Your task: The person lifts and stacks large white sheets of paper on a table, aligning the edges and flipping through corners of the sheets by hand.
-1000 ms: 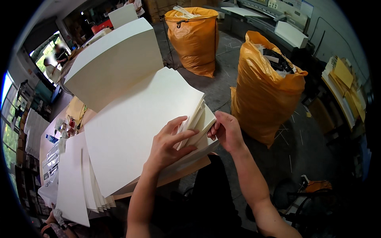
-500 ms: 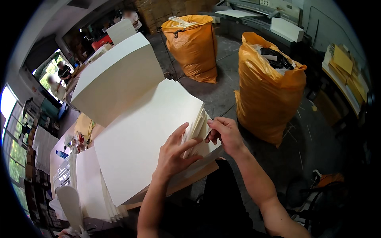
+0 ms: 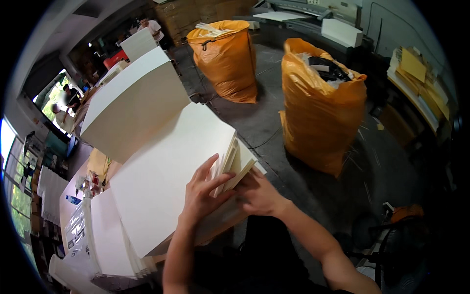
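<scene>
A large stack of white paper sheets lies in front of me, its right-hand corner lifted into several fanned, bent layers. My left hand rests on that corner with fingers spread, index finger and thumb against the fanned layers. My right hand is closed at the outer edge of these layers, its fingers partly hidden behind the paper. Behind the stack, a taller block of white sheets stands with a curved top.
Two orange sacks, one farther and one nearer, stand on the dark floor at the right. More white sheets lie at the left. Yellow papers are piled far right. Several people are in the background, one in a white top.
My right hand has moved left and down against the fanned sheets; the small dark thing seen at its fingertips is now hidden. My left hand stays at the corner. The view has shifted slightly.
</scene>
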{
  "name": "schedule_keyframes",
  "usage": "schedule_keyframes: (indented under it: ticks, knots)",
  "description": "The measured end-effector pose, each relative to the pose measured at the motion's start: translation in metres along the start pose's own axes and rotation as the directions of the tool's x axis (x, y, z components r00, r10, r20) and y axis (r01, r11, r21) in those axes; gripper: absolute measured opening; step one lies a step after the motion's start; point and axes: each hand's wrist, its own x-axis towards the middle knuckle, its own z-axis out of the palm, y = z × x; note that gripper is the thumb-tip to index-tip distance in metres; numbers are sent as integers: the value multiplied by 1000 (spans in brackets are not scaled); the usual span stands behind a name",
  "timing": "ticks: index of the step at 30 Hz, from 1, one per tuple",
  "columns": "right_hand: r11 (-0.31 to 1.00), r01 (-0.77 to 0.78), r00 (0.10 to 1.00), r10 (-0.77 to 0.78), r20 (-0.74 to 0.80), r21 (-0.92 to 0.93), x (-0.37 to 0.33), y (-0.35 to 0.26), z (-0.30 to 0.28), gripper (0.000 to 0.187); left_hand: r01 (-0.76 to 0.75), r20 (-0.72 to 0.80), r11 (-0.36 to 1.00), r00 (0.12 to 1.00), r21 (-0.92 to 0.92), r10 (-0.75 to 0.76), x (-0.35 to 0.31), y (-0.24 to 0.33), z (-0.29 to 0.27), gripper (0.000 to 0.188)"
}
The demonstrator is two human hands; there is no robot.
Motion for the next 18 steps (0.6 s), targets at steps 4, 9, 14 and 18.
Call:
schedule_keyframes:
  ticks: [4,9,14,18]
  knots:
    - [997,-72,963,67,262,11,0,2,1,45,-308,169,905,948,294,268,-2,-5,3,69]
    - [983,-167,912,123,392,79,3,3,-15,45,-187,245,845,967,500,69,-14,22,0,75]
    - [873,-444,809,293,509,204,29,-22,-22,57,311,-146,587,939,747,-312,-108,22,-34,66]
    - [939,-299,915,232,330,169,13,-24,-22,62,564,-452,476,826,675,-338,-191,11,-78,43]
